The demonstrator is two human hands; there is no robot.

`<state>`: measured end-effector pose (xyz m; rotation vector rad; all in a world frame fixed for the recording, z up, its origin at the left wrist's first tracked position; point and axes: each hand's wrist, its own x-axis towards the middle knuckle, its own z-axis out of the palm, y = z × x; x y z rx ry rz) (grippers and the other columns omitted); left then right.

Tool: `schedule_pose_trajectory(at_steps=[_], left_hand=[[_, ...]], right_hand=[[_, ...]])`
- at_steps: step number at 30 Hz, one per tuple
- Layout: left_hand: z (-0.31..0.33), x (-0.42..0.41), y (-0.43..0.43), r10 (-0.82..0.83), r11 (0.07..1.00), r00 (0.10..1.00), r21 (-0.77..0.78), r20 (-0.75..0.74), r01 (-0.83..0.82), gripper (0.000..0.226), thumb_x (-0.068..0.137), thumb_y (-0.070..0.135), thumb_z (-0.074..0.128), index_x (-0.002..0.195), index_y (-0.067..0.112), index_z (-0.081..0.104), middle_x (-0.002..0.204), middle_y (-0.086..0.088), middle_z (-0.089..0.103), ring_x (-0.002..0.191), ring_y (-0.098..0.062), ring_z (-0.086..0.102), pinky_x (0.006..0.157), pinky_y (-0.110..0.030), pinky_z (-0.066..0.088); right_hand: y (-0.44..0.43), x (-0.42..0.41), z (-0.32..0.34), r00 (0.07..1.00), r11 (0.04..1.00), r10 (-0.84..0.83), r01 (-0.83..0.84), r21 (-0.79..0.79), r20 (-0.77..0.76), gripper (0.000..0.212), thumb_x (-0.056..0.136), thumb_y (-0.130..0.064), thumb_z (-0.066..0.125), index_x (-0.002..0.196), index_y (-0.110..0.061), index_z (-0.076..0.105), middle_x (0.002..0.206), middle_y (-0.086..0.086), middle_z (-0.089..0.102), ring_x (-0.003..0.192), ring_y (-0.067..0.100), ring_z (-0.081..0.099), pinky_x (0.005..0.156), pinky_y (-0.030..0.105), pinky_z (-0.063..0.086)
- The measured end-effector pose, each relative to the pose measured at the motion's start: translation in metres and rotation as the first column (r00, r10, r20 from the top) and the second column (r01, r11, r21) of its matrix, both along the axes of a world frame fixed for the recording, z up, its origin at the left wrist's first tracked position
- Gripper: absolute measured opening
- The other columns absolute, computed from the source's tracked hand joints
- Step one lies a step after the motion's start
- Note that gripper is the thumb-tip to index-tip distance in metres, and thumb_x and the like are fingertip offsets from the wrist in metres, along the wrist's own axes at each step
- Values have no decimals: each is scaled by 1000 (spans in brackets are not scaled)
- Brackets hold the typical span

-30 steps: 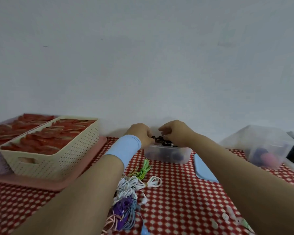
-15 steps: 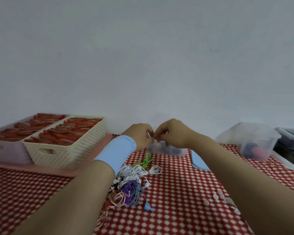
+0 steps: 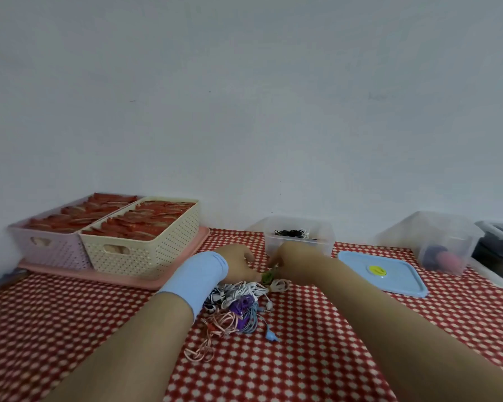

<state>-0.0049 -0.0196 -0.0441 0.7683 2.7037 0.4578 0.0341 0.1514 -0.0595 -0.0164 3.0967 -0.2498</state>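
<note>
From the head view, the only one I have, the green earphone cable (image 3: pixel 267 276) sits just below centre frame, at the far edge of the tangled cable pile (image 3: pixel 238 303) on the checked tablecloth (image 3: pixel 317 358). My left hand (image 3: pixel 238 261) and right hand (image 3: pixel 292 264) meet over it, fingers curled and pinching the small coil from either side, the tips partly hidden. I judge it light, limp and springy, apt to snag neighbouring wires. It is best held across the bundled loops, never by a loose end.
</note>
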Motion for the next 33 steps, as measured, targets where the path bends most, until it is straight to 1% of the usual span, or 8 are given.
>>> schedule_pose_trajectory(at_steps=[5, 13, 16, 18, 22, 25, 27, 33], left_hand=[[1, 7, 9, -5, 997, 998, 77, -68, 11, 50, 91, 23, 62, 139, 23, 50, 131, -1, 59, 116, -21, 57, 103, -35, 45], [-2, 21, 33, -72, 995, 992, 63, -105, 79, 44, 90, 25, 65, 133, 23, 58, 130, -2, 62, 113, -22, 60, 95, -31, 47], [7, 25, 39, -44, 971, 981, 224, -190, 87, 31, 90, 30, 66, 120, 25, 63, 119, 2, 64, 108, -21, 61, 88, -28, 46], [16, 27, 45, 10, 922, 983, 382, -181, 61, 19, 88, 32, 67, 106, 24, 66, 103, 2, 68, 95, -20, 63, 81, -30, 50], [38, 35, 58, 28, 809, 999, 588, -40, 1, 22, 86, 21, 70, 108, 18, 68, 86, -1, 74, 77, -18, 70, 71, -28, 56], [49, 48, 64, -48, 632, 971, 760, 235, -153, 21, 92, 12, 65, 113, 10, 66, 95, -10, 76, 75, -20, 72, 65, -26, 59], [47, 56, 68, -146, 582, 914, 780, 378, -230, 20, 94, 11, 63, 114, 8, 64, 98, -14, 74, 76, -21, 73, 62, -28, 59], [19, 69, 82, -256, 655, 827, 719, 500, -232, 21, 92, 3, 63, 113, 5, 65, 111, -17, 71, 87, -19, 72, 70, -30, 59]], right_hand=[[15, 10, 0, 999, 999, -25, 23, -48, -46, 10, 89, -30, 73, 98, -30, 78, 109, -9, 72, 96, 12, 64, 92, 32, 52], [33, 35, -4, 985, 951, -44, -9, -309, -166, 24, 90, -17, 72, 113, -19, 72, 107, 1, 70, 91, 13, 59, 79, 22, 45], [42, 41, 11, 964, 920, -99, -7, -392, -248, 15, 94, -19, 68, 105, -18, 77, 96, 4, 72, 79, 13, 56, 66, 20, 41], [50, 47, 26, 945, 901, -135, -9, -433, -299, 12, 92, -20, 69, 101, -22, 77, 93, -5, 71, 82, 10, 58, 67, 16, 42], [63, 58, 47, 916, 811, -210, -33, -585, -342, 10, 92, -18, 68, 93, -26, 74, 93, -8, 72, 84, 8, 62, 76, 24, 47], [67, 71, 54, 938, 581, -244, -62, -812, -247, 11, 95, -16, 65, 104, -14, 72, 95, 3, 75, 88, 17, 71, 74, 27, 52], [72, 80, 54, 961, 491, -213, -51, -870, -177, 14, 96, -16, 65, 108, -10, 70, 96, 8, 77, 85, 23, 74, 70, 31, 55], [91, 101, 39, 973, 599, -228, 120, -792, -25, 13, 96, -22, 64, 103, -15, 72, 94, 4, 77, 75, 14, 68, 63, 28, 44]])
